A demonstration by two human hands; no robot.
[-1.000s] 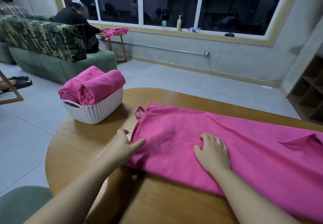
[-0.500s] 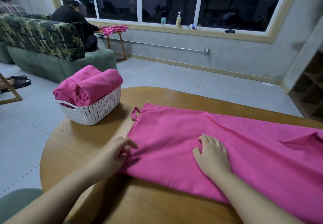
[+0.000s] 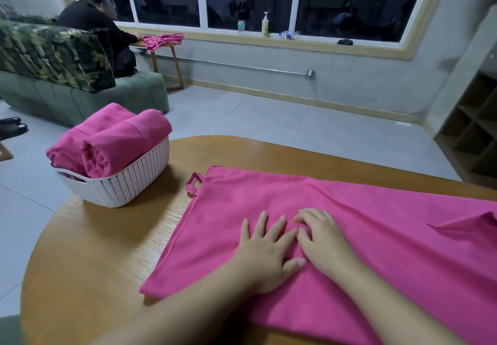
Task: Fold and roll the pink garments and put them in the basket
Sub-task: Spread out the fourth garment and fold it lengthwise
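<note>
A pink garment [image 3: 390, 242] lies folded flat across the round wooden table [image 3: 88, 250], with a small loop at its far left corner. My left hand [image 3: 265, 250] rests flat on the cloth near its left end, fingers spread. Beside it, touching, my right hand [image 3: 322, 239] presses on the cloth with fingers slightly bent. A white woven basket [image 3: 121, 186] stands at the table's left edge and holds two rolled pink garments [image 3: 121, 143].
Beyond the table are a grey tiled floor, a green sofa [image 3: 80, 97] with a seated person, and a small side table with more pink cloth [image 3: 162, 40]. Bottles stand on the window sill. Wooden shelving [image 3: 473, 135] is at the right.
My left hand left the garment's left edge and moved right onto the cloth, next to my right hand. The left edge now lies flat and straight. The view shifted slightly.
</note>
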